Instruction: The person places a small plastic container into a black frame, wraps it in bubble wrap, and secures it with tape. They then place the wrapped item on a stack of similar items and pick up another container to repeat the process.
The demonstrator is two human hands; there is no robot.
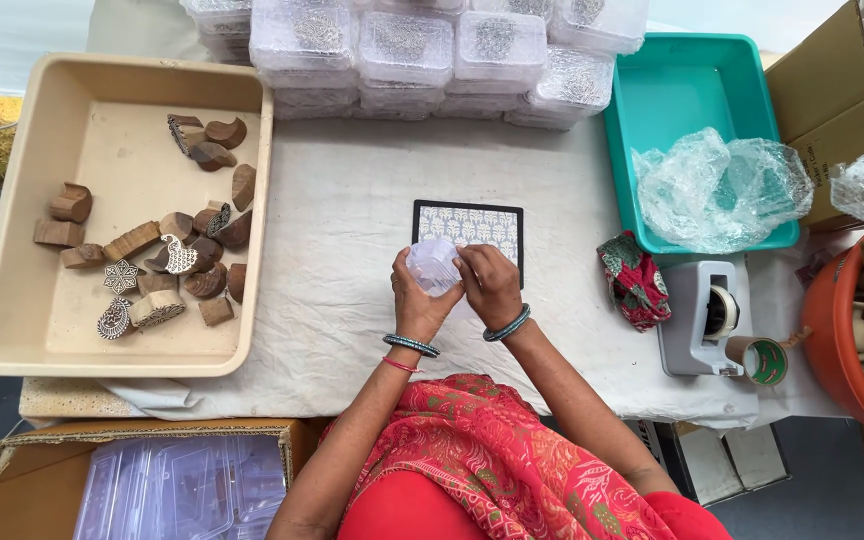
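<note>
Both hands were up near the middle of the frame, working the same thing: a small bundle of clear bubble wrap (433, 266). The left hand (415, 301) was curled around its lower left side, and the right hand (489, 285) had its fingers closed over the right edge, so both were gripping it, held just above the cloth-covered counter (342, 240). Right behind the bundle lay a dark-framed patterned card (482, 222), partly hidden by the hands.

Over on the left sat a beige tray (12, 200) full of carved wooden printing blocks (167, 265). Stacks of clear plastic boxes (402, 50) lined the top. A teal tray (692, 80) in the upper right held loose bubble wrap (717, 190), and below it were a red printed pouch (635, 280) and a grey tape dispenser (702, 315).
</note>
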